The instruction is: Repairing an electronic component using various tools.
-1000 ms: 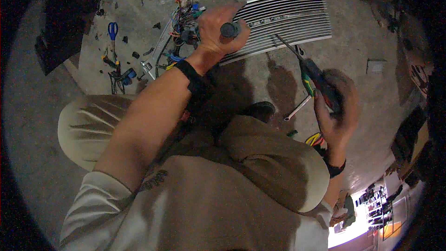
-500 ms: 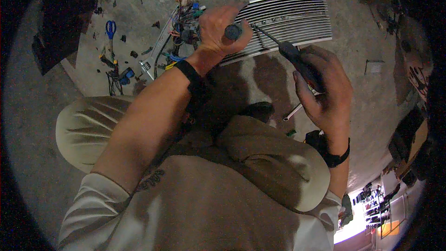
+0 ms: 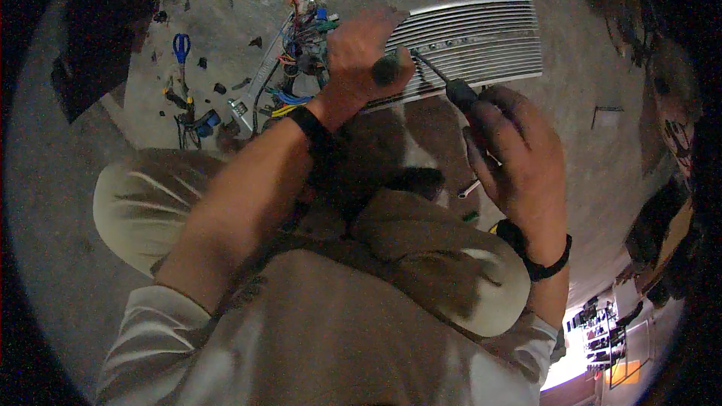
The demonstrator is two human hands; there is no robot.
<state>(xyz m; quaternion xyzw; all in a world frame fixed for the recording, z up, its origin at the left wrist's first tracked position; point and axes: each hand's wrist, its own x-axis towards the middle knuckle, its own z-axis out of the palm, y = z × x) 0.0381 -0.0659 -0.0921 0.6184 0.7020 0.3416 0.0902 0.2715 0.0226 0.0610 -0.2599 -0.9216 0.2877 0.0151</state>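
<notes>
A silver metal part (image 3: 489,37) with long parallel fins lies on the floor ahead of me. My left hand (image 3: 355,64), blurred, is closed around a dark handle (image 3: 386,70) over the part's left end. The handle shows its round end, and its lower part is hidden. In my right hand (image 3: 526,162) is a screwdriver (image 3: 460,94), its dark grip partly covered by my fingers. Its thin shaft points up and left across the fins, with the tip close to my left thumb. Whether the tip touches anything, I cannot tell.
Left of the part lies a tangle of coloured wires (image 3: 304,30), beside an adjustable wrench (image 3: 241,110). Farther left are a blue-handled tool (image 3: 181,46) and a blue-and-black piece (image 3: 203,122). Another wrench (image 3: 468,189) lies by my right knee. Dark scraps dot the concrete floor (image 3: 226,22).
The finned part sits slightly lower and farther right in view. My left hand has shifted down a little with the handle. My right fingers now cover more of the screwdriver grip.
</notes>
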